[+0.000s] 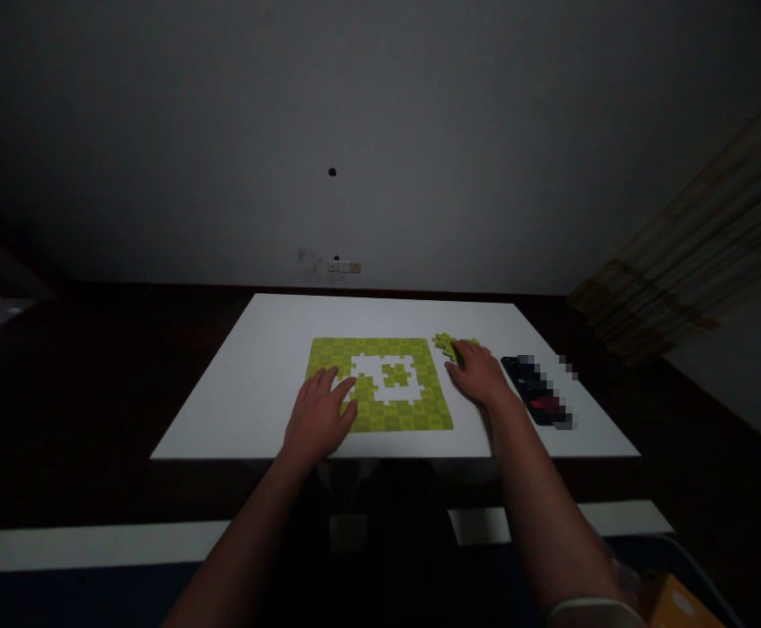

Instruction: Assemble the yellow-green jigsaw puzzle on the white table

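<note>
The wall [459,148] spans the far side of the scene. A striped curtain [675,253] hangs at the right. The white table [236,375] stands in front of the wall, its near edge toward the person.

The green puzzle [400,420] lies flat on the table, near the middle. Its assembled pieces form a square border around an irregular opening, through which the white tabletop shows. All 4 outer corners of the square are in place or partly covered at the left by the hand.

The left hand [318,414] lies palm down over the near left part of the puzzle. Its fingers are spread wide, with the thumb set apart and pointing right.

The right hand [482,375] is to the right of the puzzle, at the loose pieces. Its fingers curve down over them, thumb apart; whether a piece is held cannot be told.

A dark flat object [525,384] lies on the table to the right of the right hand, partly obscured by pixelation.

The loose pieces [444,341] form 1 pile beside the far right corner of the puzzle, partly covered by the right hand.

A small green cluster [394,376] lies inside the opening.

A socket strip [344,267] is mounted low on the wall.
</note>
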The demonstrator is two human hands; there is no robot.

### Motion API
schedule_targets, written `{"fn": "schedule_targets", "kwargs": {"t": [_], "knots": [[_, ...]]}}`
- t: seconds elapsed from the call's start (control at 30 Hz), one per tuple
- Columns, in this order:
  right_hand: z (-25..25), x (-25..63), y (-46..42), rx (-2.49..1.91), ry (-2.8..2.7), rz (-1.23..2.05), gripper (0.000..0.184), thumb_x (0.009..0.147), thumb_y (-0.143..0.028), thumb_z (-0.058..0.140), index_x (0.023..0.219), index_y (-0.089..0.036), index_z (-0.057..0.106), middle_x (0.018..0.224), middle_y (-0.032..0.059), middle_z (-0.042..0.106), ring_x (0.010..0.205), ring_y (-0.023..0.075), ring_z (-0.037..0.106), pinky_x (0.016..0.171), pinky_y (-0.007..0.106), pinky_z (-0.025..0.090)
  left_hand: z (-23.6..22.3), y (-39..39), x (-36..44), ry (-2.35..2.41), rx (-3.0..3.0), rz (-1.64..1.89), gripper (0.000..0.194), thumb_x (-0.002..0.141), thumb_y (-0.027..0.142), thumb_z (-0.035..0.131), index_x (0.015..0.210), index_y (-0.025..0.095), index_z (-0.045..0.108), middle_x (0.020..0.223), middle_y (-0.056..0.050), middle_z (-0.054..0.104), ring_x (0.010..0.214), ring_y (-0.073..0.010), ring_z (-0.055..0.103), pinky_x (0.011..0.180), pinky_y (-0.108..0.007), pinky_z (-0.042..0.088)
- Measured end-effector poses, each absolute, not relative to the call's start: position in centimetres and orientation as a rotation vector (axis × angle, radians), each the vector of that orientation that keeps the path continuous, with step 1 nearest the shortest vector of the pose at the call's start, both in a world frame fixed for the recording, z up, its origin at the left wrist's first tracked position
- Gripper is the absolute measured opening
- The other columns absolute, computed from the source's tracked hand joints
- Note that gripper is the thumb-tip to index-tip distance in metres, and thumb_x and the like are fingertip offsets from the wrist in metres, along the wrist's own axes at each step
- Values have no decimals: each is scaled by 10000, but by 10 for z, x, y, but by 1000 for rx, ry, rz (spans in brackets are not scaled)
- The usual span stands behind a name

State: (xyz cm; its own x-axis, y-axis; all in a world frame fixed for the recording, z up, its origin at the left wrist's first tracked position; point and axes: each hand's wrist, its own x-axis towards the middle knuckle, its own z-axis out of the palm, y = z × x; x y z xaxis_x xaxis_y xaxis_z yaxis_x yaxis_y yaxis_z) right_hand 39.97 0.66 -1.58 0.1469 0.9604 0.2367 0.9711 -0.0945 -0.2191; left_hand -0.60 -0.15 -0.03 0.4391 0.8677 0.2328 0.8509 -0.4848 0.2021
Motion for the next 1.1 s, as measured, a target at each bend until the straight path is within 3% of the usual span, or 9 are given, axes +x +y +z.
{"fn": "schedule_targets", "kwargs": {"t": [0.17,0.37,0.53,0.6,0.7,0.93,1.1], "knots": [[-17,398,5,-2107,-1827,-75,513,1078,-435,611,1504,-173,725,1539,211,726,1414,430,634,1201,574,487,2,-2,-6,1564,2616,444,505,1125,384,617,1596,242,732,1705,-183,614,1602,-413,563,1356,-603,446],[-10,398,1,-2141,-1794,-90,553,1062,-518,631,1461,-151,746,1445,221,750,1356,432,640,1170,549,493,2,-2,-7,1559,2637,443,502,1136,385,596,1599,242,729,1708,-181,614,1593,-402,572,1352,-594,450],[-10,386,11,-2118,-1804,-98,821,1029,-634,700,1735,-243,551,1800,230,477,1641,515,401,1313,701,336,2,0,-7,1543,2654,462,502,1134,385,594,1588,224,735,1692,-198,623,1565,-400,594,1335,-588,467],[-10,380,18,-2127,-1862,-16,742,1079,-641,631,1743,-321,549,1854,185,423,1669,523,372,1311,773,298,1,0,-7,1543,2658,476,498,1132,383,594,1582,227,740,1688,-197,628,1558,-392,601,1332,-585,471],[-10,375,25,-2106,-1912,42,571,1137,-570,548,1665,-370,635,1795,141,528,1616,472,462,1290,796,321,0,0,-7,1559,2646,476,501,1130,389,590,1584,237,738,1696,-187,629,1566,-391,595,1330,-597,469],[-4,374,11,-2074,-1851,-36,340,1124,-368,569,1336,-255,809,1424,174,748,1343,359,648,1173,541,478,-2,0,-7,1571,2639,473,510,1140,402,571,1598,239,725,1704,-173,627,1591,-382,570,1347,-598,441],[-7,369,-9,-2129,-1828,-97,334,1120,-411,602,1295,-206,799,1353,202,741,1250,376,661,1101,508,495,-1,0,-8,1548,2653,453,522,1146,406,556,1605,221,723,1691,-198,625,1584,-386,575,1348,-575,436]]}}
